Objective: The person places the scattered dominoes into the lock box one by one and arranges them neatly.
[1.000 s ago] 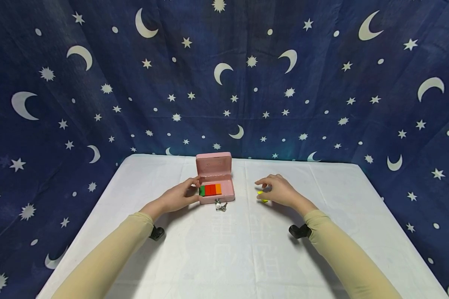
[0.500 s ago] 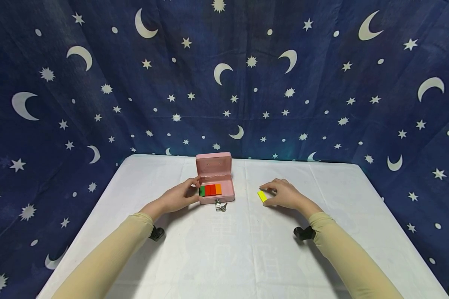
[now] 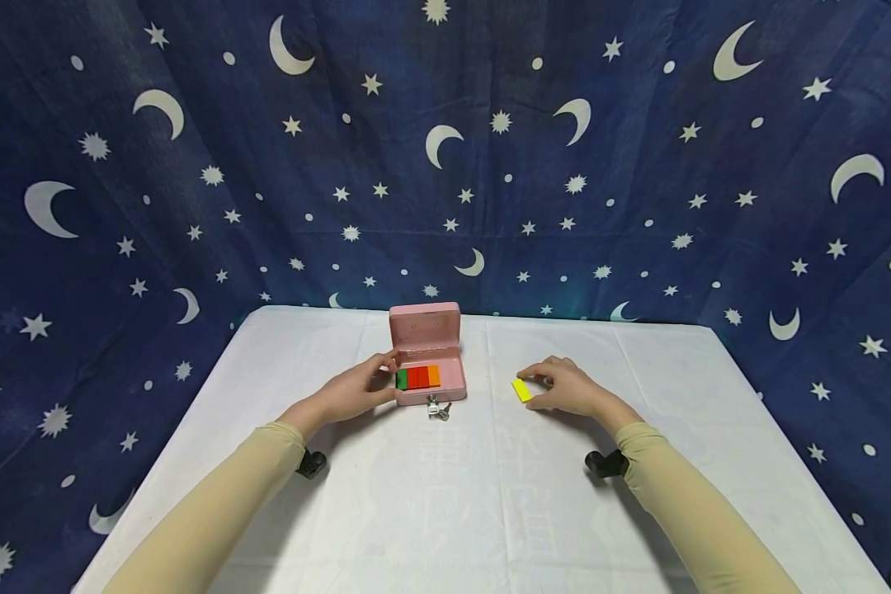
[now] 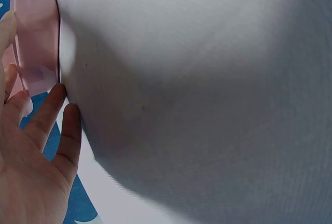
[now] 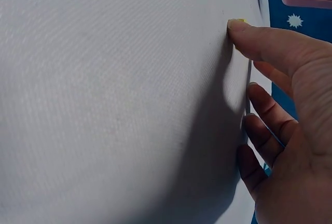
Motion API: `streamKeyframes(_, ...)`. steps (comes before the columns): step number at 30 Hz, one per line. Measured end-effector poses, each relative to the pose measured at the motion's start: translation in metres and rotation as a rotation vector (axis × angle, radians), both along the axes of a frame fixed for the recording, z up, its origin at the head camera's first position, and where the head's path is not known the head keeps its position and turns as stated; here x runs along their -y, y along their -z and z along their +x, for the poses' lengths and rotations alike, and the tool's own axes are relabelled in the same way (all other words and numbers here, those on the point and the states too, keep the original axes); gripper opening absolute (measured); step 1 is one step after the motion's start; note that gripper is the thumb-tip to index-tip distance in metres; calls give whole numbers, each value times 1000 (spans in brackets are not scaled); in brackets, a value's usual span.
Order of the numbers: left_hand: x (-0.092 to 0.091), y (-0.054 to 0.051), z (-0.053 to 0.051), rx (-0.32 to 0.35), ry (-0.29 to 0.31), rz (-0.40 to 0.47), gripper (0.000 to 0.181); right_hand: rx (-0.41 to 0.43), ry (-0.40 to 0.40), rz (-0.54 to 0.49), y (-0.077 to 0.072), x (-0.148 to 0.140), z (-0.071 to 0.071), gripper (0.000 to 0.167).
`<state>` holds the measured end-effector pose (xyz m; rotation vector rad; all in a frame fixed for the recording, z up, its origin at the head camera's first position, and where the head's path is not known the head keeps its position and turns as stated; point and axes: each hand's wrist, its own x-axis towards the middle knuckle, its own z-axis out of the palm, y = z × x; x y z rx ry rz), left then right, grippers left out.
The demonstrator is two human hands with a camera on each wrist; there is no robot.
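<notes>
An open pink metal cash box [image 3: 453, 393] stands at the back of the table, its lid [image 3: 425, 327] raised. Inside lies a row of flat blocks: a green block [image 3: 401, 379], two red blocks [image 3: 417, 378] and an orange block [image 3: 434, 376]. My left hand [image 3: 354, 389] holds the box at its left side, thumb near the front corner, a finger near the back. To the right, a yellow block [image 3: 520, 390] sits between the thumb and index finger of my right hand [image 3: 568, 389], which pinch it by its ends. The right wrist view shows the thumb tip against it.
A small lock [image 3: 433, 405] hangs at the front of the box, with keys [image 3: 444, 411] beside it. White cloth [image 3: 445, 511] covers the table. A dark blue curtain [image 3: 386, 247] with moons and stars rises behind and at both sides.
My right hand has shifted slightly right, and more of the yellow block shows between its fingertips. The left hand and the box have stayed in place.
</notes>
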<state>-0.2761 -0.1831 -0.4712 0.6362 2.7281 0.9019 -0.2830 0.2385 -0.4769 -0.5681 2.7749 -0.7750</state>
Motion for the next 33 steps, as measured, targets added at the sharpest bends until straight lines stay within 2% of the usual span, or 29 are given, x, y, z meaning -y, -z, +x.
streamKeyframes(5, 0, 0, -1, 12, -1, 0, 49, 32, 12, -29, 1, -2, -1, 55)
streamKeyframes(14, -1, -3, 3, 23, 6, 7, 47, 63, 6, -59, 0, -3, -1, 53)
streamKeyframes(33, -2, -1, 0, 19, -8, 4, 49, 73, 5, -67, 0, -4, 0, 50)
